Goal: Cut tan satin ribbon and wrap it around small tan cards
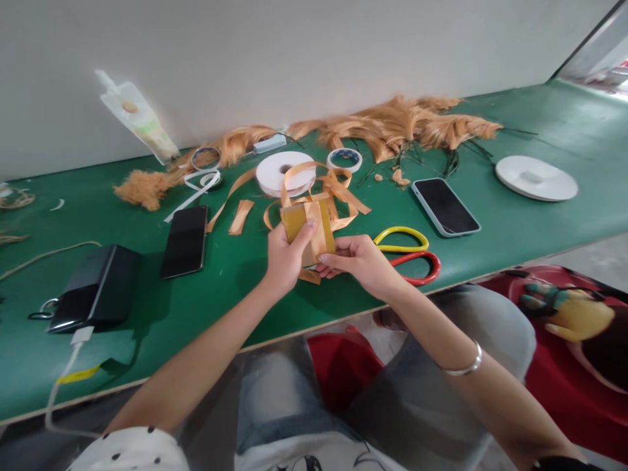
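My left hand [283, 258] is closed around a yellow-brown card [293, 222], with its thumb pressed on a peach ribbon [314, 216] that lies across the card's face. The fingers of my right hand [360, 261] are pinched at the lower right corner of the card, where the ribbon's end seems to be; exactly what they grip is partly hidden. Loops of loose peach ribbon [346, 193] lie behind the card. Just right of my right hand are scissors with one yellow handle [403, 239] and one red handle; their blades are hidden.
Behind the hands lie a white spool [269, 171], a tape roll [344, 159] and bundles of tan fibre [392, 124]. Phones lie at left [184, 242] and right [446, 207]. A black device [95, 288] with a cable stands left; a white disc [537, 178] lies far right.
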A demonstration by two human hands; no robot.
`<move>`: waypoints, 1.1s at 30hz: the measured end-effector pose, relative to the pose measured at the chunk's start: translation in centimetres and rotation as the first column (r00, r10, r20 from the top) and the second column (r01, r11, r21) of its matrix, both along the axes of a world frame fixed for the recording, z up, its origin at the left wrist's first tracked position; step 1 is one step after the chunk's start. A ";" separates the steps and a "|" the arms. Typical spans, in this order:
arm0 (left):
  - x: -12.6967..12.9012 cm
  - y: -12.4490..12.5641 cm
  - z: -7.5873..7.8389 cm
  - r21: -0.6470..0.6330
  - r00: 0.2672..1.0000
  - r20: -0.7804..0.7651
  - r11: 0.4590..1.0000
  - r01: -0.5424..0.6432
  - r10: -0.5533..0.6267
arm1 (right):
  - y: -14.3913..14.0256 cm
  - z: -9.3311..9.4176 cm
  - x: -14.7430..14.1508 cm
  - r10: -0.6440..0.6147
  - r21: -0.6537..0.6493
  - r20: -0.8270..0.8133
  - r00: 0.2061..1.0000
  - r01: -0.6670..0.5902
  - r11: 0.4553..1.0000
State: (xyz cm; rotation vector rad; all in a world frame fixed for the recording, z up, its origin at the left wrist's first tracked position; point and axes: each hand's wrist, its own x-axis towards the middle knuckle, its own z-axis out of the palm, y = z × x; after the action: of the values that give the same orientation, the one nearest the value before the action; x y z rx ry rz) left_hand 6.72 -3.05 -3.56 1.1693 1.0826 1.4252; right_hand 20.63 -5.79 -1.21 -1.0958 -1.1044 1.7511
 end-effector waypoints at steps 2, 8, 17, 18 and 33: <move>0.1 -0.1 0.1 -0.004 1.000 -0.013 1.000 0.021 -0.021 | 0.0 -0.1 -0.1 0.016 -0.008 -0.017 1.000 -0.016 1.000; 0.1 -0.5 0.0 0.006 0.992 -0.088 0.996 0.092 -0.091 | 0.2 -0.5 -0.2 0.079 0.038 0.008 0.997 -0.080 0.996; -0.4 -0.1 -0.1 0.056 0.977 -0.117 0.981 0.184 -0.177 | 0.3 0.0 0.5 0.116 0.090 0.113 0.987 -0.127 0.988; -0.4 -0.1 -0.1 0.059 0.977 -0.119 0.981 0.186 -0.178 | 0.3 0.0 0.6 0.118 0.092 0.114 0.987 -0.128 0.988; -0.4 -0.1 0.0 0.084 0.982 -0.146 0.988 0.132 -0.119 | 0.5 0.3 1.3 0.135 0.080 0.156 0.979 -0.149 0.986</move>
State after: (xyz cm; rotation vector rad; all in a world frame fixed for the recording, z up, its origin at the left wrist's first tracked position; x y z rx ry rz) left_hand 6.30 -3.17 -3.59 1.3983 1.0283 1.3224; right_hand 21.90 -5.27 -0.87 -1.1302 -1.3720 1.7304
